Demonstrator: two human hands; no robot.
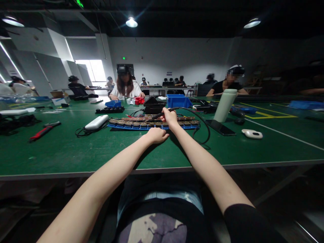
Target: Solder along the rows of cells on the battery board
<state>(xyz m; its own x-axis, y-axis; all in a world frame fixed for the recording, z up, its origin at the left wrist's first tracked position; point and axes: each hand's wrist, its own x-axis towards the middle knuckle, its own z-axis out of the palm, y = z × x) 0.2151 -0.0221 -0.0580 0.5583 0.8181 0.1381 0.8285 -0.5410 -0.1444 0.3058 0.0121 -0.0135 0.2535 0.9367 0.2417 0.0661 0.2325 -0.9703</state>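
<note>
My right hand is closed round the dark handle of a soldering iron, whose thin end slants down and left over a long blue rack. Rows of thin copper-coloured strips lie across this rack. From the handle a black cable arcs right and loops down to the tabletop. My left hand is at the rack's front edge with its fingers curled; what they hold, if anything, is hidden.
Left of the rack lie a white power adapter and red-handled pliers. Behind it stand a black box and a blue bin. To the right are a pale green bottle, a phone and a small white device. A person sits opposite.
</note>
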